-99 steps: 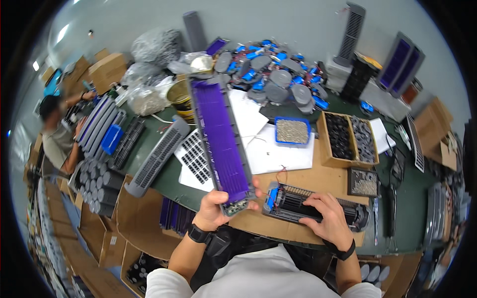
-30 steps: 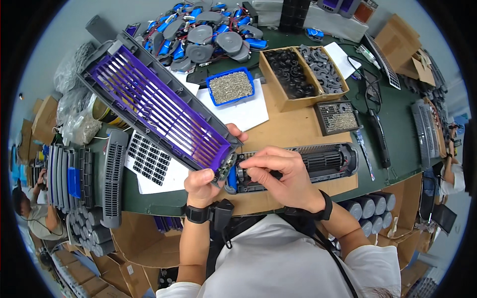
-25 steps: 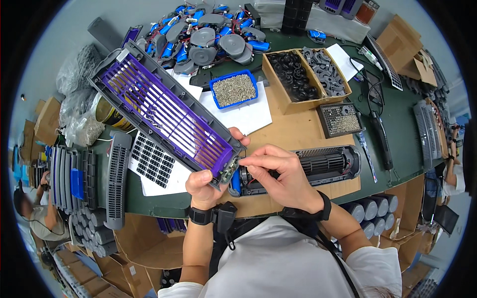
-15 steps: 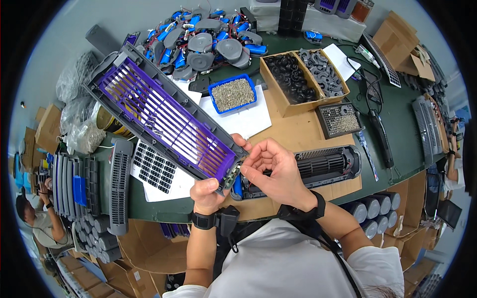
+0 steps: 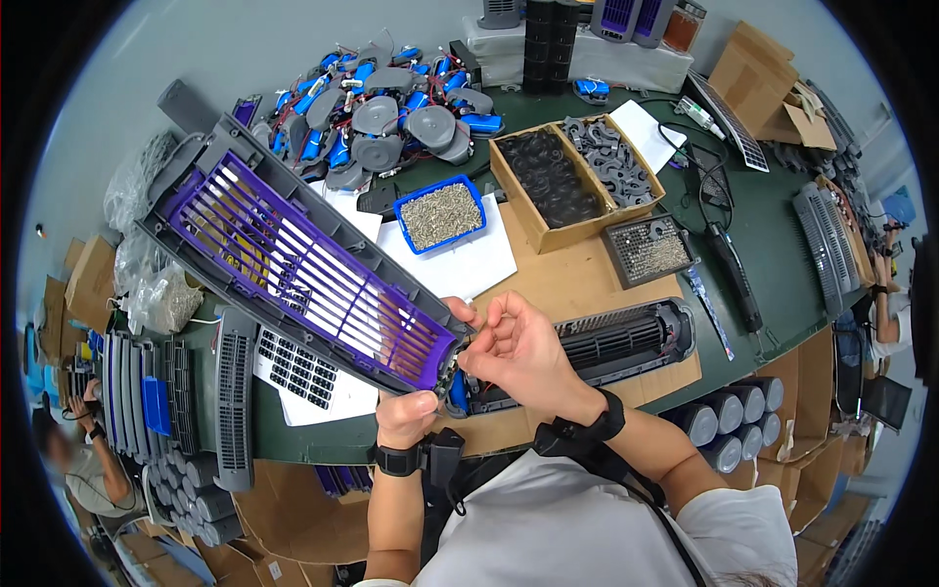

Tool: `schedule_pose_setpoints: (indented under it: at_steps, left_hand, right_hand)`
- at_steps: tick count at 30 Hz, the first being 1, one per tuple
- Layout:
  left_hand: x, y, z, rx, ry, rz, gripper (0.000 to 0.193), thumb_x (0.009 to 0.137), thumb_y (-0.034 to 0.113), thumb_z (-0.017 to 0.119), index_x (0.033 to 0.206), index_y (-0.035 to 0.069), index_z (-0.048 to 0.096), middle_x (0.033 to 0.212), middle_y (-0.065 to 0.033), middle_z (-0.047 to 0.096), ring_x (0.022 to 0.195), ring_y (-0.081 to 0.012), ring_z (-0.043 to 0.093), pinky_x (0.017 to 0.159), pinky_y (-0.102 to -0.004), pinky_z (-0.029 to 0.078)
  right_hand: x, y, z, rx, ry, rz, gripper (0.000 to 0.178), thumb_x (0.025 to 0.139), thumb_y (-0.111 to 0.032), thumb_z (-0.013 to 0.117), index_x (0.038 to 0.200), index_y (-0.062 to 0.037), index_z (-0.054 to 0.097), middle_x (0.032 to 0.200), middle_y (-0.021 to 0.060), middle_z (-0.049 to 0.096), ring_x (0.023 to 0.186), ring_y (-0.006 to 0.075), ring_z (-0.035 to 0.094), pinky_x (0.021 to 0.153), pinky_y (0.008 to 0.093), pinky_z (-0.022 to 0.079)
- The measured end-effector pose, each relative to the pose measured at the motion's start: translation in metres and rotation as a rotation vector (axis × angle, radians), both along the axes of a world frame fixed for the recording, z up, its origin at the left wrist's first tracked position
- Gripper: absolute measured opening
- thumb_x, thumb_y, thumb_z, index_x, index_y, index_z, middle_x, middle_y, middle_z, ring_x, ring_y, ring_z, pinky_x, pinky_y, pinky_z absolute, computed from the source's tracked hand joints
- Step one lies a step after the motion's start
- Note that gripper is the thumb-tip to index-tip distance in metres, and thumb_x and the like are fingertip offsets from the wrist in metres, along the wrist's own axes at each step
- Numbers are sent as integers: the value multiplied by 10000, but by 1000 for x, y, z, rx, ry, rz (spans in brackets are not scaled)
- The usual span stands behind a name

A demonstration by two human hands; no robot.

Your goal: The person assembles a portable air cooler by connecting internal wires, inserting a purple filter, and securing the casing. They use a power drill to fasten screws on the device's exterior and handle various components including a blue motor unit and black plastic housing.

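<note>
My left hand [image 5: 407, 419] grips the lower end of a long grey plastic housing with a purple slatted grille [image 5: 323, 269], thumb on top. The housing slants up to the far left, raised over the table. At its near end my right hand [image 5: 528, 357] is closed in a pinch beside a small circuit board [image 5: 446, 377]; whatever lies between the fingertips is too small to make out. Partly behind my right hand, a second grey housing [image 5: 675, 328] with a black ribbed roller inside rests on the cardboard. A blue part [image 5: 458, 393] shows under my fingers.
A blue tray [image 5: 442, 247] of small screws sits on white paper. Beyond are a divided cardboard box [image 5: 548, 238] of black and grey parts, a black screw tray [image 5: 648, 252], a heap of grey covers with blue batteries [image 5: 377, 115], and an electric screwdriver [image 5: 734, 279].
My right fingertips have moved in against the housing's near end and pinch there. The housing's end has turned slightly, and the whole view has shifted a little.
</note>
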State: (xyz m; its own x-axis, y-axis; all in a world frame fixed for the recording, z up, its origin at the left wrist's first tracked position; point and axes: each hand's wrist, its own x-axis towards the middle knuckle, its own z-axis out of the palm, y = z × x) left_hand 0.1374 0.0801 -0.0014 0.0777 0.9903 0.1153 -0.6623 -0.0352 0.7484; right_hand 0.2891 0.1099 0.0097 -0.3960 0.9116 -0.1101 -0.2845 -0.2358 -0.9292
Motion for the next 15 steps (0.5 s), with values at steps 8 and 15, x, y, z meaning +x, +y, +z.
schedule_pose_setpoints:
  at_steps: [8,15]
  left_hand:
    - [-3,-2,-3,114,225,-61,869,598,240,808,1350,32,424,1270,-144,512,1184,-262,534,993,-380,475]
    - [1,-1,-3,105,159,-30,847,591,258,802,1326,37,445,1241,-127,517,1160,-259,540,1005,-394,461]
  right_hand:
    - [0,4,-5,-72,76,36,408,774,101,674,948,-102,366,1239,162,591,715,75,642,540,203,504]
    - [-2,0,-8,-50,82,33,389,815,83,668,955,-102,356,983,87,644,722,79,636,577,211,504]
